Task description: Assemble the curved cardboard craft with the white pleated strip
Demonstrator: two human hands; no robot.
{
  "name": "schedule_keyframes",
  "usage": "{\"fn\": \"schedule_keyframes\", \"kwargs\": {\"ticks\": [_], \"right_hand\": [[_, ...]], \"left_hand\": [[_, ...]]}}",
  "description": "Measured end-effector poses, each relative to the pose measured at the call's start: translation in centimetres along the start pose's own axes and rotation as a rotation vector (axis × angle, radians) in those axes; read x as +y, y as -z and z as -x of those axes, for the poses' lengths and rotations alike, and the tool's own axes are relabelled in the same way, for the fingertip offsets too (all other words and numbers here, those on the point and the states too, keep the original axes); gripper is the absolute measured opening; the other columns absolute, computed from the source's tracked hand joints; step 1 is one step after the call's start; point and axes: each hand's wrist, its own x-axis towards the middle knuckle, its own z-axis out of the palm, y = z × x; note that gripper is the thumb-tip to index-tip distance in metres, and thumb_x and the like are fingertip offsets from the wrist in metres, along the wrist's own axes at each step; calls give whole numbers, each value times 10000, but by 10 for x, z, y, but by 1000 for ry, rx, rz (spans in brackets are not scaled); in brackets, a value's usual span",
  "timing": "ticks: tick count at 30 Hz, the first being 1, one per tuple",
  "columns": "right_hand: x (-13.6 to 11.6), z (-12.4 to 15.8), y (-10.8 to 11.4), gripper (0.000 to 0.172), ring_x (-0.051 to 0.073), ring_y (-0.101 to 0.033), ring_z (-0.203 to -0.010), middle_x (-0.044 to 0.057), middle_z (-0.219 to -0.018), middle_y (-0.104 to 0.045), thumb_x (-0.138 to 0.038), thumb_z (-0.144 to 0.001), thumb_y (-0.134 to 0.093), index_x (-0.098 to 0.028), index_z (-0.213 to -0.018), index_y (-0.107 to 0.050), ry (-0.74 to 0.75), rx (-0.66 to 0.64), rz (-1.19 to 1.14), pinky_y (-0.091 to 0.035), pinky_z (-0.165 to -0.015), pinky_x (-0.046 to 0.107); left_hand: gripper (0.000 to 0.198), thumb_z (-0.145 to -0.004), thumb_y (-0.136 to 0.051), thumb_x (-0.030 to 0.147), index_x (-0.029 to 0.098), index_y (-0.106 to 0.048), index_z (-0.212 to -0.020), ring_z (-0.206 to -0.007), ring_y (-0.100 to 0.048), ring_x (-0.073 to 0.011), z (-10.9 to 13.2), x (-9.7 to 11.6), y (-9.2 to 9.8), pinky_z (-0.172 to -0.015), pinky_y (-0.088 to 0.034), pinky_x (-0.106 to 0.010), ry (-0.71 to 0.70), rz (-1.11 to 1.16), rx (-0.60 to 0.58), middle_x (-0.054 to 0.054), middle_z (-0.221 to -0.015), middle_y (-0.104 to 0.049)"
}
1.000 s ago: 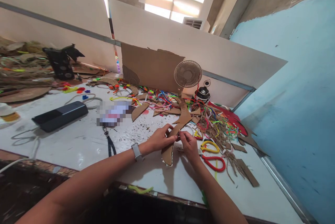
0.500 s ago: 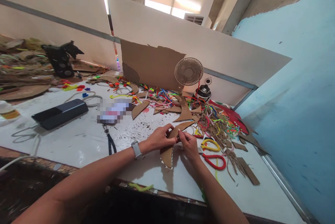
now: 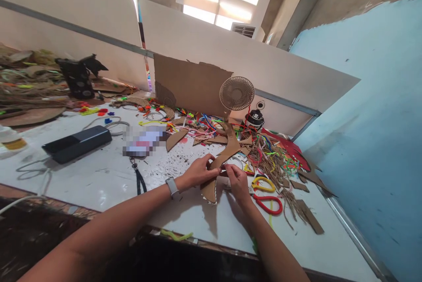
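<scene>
My left hand [image 3: 201,170] grips a curved piece of brown cardboard [image 3: 209,190] between thumb and fingers, above the white tabletop. Whitish edging runs along the lower end and right side of this piece. At its right edge my right hand [image 3: 238,181] is closed in a pinch; what sits between the fingertips is too small to make out. Just right of that hand lie scissors with one yellow and one red handle [image 3: 268,205], their blades partly hidden behind it. Another curved cardboard cutout [image 3: 232,141] lies beyond my hands.
A small fan [image 3: 237,93] stands at the back before a cardboard sheet [image 3: 191,82]. Colourful pipe cleaners and twine scraps [image 3: 263,152] spread to the right. Leftward are a blurred-out phone-like object [image 3: 145,142], a dark power bank [image 3: 77,143] and a cable [image 3: 46,181].
The cardboard piece has tipped a little, its lower end rising slightly. My right fingertips have shifted a little along its edge. The view has moved slightly.
</scene>
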Motion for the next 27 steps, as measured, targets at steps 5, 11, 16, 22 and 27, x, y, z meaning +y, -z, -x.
{"fn": "schedule_keyframes", "kwargs": {"ticks": [5, 11, 16, 22, 27], "right_hand": [[-2, 2, -3, 237, 178, -596, -719, 55, -770, -667, -373, -776, -546, -163, -786, -655, 35, 16, 66, -472, -691, 293], [2, 1, -2, 250, 187, -598, -722, 51, -752, -670, -374, -774, -541, -156, -810, -659, 0, 24, 68, -469, -695, 305], [0, 1, -2, 229, 176, -594, -681, 39, -708, -662, -359, -766, -547, -157, -759, -656, -6, 12, 74, -462, -680, 295], [-2, 1, -2, 223, 170, -587, -656, 36, -694, -660, -347, -757, -542, -153, -749, -652, -16, 16, 44, -454, -651, 282], [-5, 1, -2, 226, 165, -573, -635, 29, -661, -644, -355, -758, -541, -160, -703, -639, -10, -3, 13, -446, -637, 276]], "left_hand": [[452, -704, -517, 513, 186, -493, -1015, -657, -579, -180, 1, 1, 1, -550, -373, -251, -29, -97, 63, -30, -750, -626], [444, -725, -511, 481, 192, -459, -1058, -726, -603, -206, 5, 4, 3, -580, -391, -260, -82, -259, 82, -49, -817, -636], [449, -749, -473, 501, 182, -446, -1063, -742, -611, -224, 6, 5, 3, -575, -392, -267, -105, -389, 78, -64, -830, -630], [481, -753, -457, 539, 181, -434, -1072, -738, -611, -228, 6, 5, 3, -571, -387, -268, -108, -374, 68, -65, -823, -629], [487, -739, -482, 541, 190, -429, -1074, -740, -609, -224, 6, 5, 2, -583, -388, -265, -97, -335, 68, -55, -808, -628]]}}
